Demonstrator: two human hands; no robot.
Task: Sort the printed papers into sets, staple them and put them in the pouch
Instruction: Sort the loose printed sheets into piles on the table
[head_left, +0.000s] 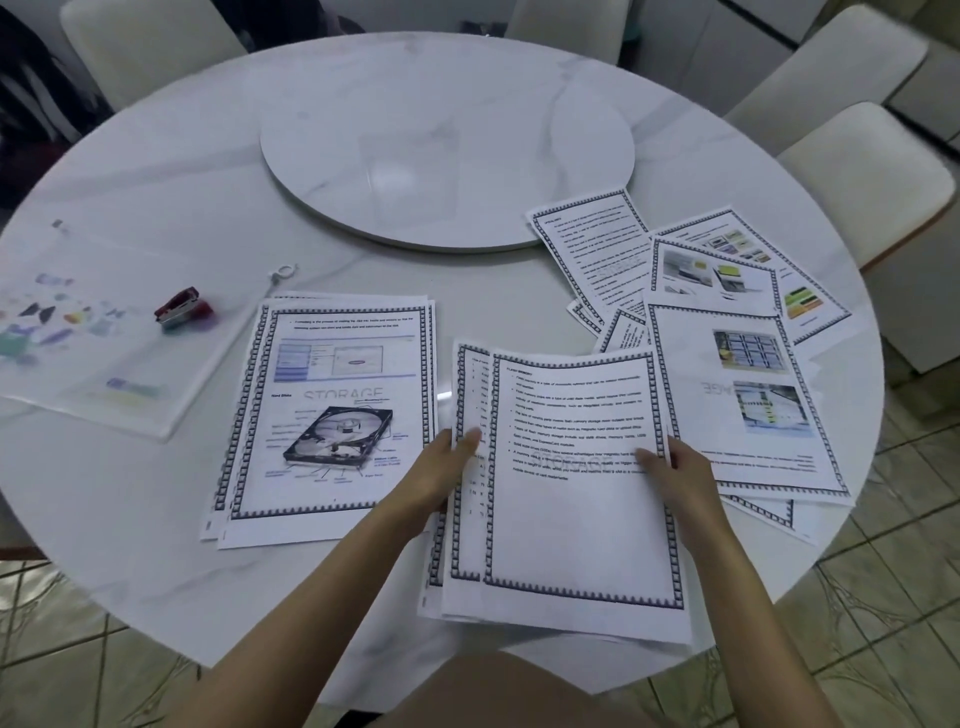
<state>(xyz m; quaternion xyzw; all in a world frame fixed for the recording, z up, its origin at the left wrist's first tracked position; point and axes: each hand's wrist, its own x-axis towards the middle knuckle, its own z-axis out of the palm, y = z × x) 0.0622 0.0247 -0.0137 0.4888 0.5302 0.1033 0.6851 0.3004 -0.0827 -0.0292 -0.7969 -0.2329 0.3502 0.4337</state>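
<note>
Papers in the held stack (566, 493) sit just right of the hard-disk pile (332, 415), long side pointing away, the left hand (441, 467) and right hand (680, 473) each pinching one side edge.

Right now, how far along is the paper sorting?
Done: one sorted stack lies left of centre. In hand: left hand and right hand grip a second stack. Remaining: loose sheets fanned on the right need sorting; the stapler lies untouched on the pouch.
</note>
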